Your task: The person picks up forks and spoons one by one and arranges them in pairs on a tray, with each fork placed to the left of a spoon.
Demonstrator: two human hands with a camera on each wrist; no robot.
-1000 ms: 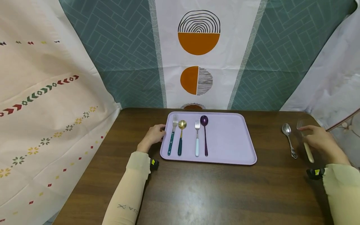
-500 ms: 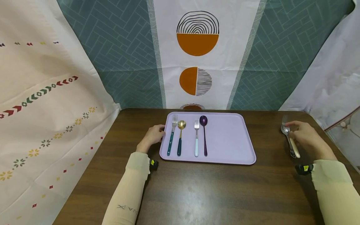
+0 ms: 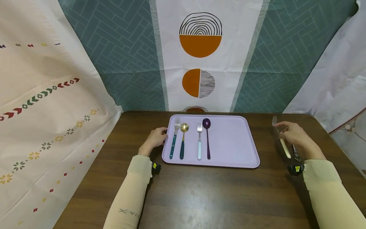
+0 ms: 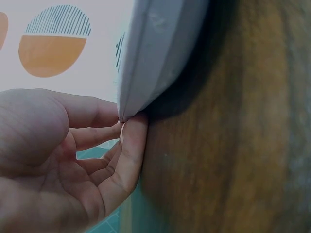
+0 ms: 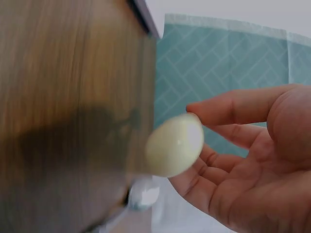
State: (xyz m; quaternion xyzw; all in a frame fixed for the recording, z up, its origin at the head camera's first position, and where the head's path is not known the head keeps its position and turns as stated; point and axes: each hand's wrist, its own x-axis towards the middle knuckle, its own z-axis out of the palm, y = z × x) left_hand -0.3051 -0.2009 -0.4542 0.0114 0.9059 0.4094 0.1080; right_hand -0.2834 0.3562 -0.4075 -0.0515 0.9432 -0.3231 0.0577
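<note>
My right hand point(image 3: 294, 136) pinches a fork point(image 3: 283, 144) with a cream handle and metal tines, lifted over the table to the right of the tray. The handle's rounded end point(image 5: 175, 145) is large in the right wrist view. Beneath that hand lies a silver spoon point(image 3: 296, 154); only its ornate handle shows in the head view, the bowl being hidden. At the left edge of a lilac tray point(image 3: 231, 143), my left hand point(image 3: 156, 137) holds the rim between thumb and fingers, seen close in the left wrist view at the tray's edge point(image 4: 150, 58).
On the tray's left half lie a green-handled fork point(image 3: 173, 141), a gold spoon point(image 3: 183, 140) with a dark green handle, a fork point(image 3: 199, 143) with a pale blue handle, and a purple spoon point(image 3: 207, 136). Patterned cloths point(image 3: 128, 63) hang behind the brown table point(image 3: 217, 197).
My right hand has carried the cream-handled fork leftward from the table's right side, passing over the silver spoon. The left hand stays at the tray's edge.
</note>
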